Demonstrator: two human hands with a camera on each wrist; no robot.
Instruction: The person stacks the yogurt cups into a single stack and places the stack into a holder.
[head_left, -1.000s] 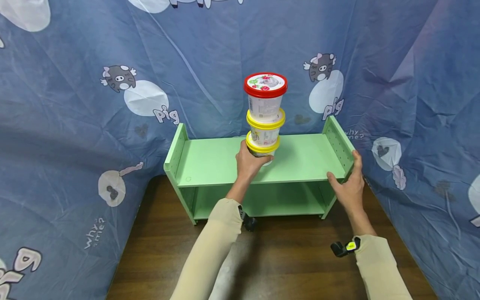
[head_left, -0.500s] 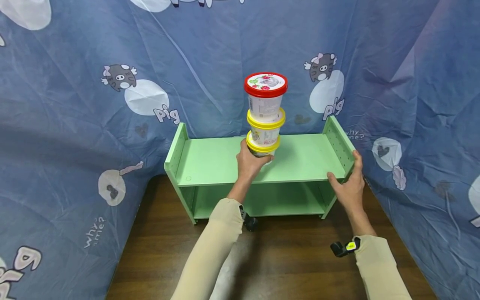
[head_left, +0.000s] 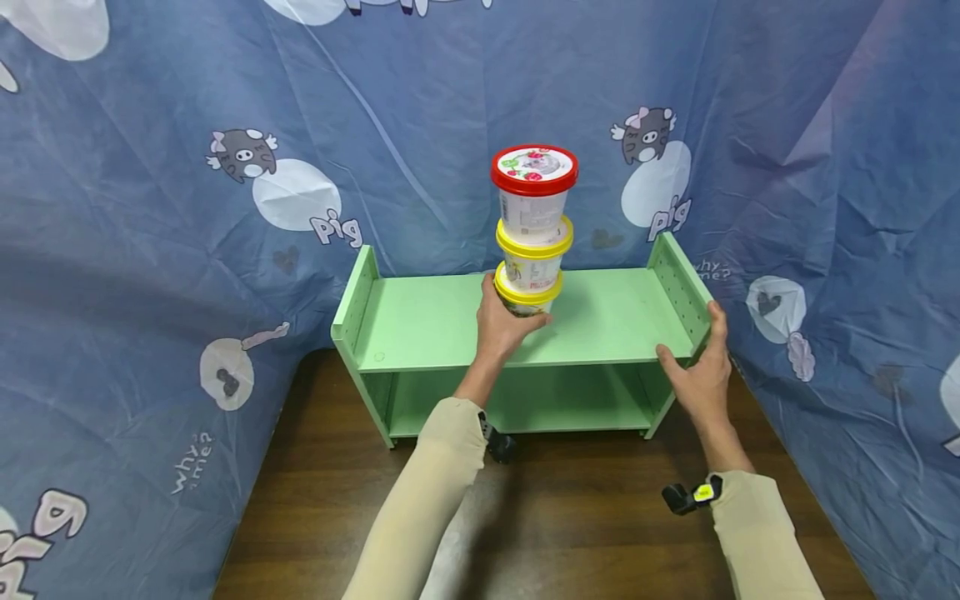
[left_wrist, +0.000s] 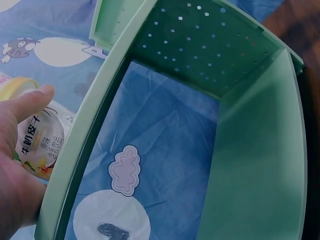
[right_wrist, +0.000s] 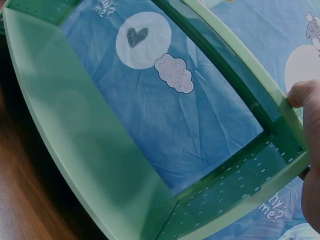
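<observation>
Three lidded tubs stand stacked on the top board of a small green shelf (head_left: pixel 615 312). The top tub (head_left: pixel 533 204) has a red lid with berry pictures; the middle tub (head_left: pixel 532 268) and bottom tub (head_left: pixel 528 307) have yellow lids. My left hand (head_left: pixel 498 325) grips the bottom tub, thumb across its front, other fingers partly hidden behind. The left wrist view shows printed characters on the bottom tub (left_wrist: pixel 42 140). My right hand (head_left: pixel 699 375) holds the shelf's right front corner, thumb at the board's edge (right_wrist: pixel 280 97) and fingers along the side panel (head_left: pixel 681 287).
The shelf has raised perforated side panels and a lower board (head_left: pixel 517 404) under the top one. It stands on a brown wood-look floor (head_left: pixel 570 517). Blue cloth (head_left: pixel 420 108) printed with pigs surrounds it at the back and both sides.
</observation>
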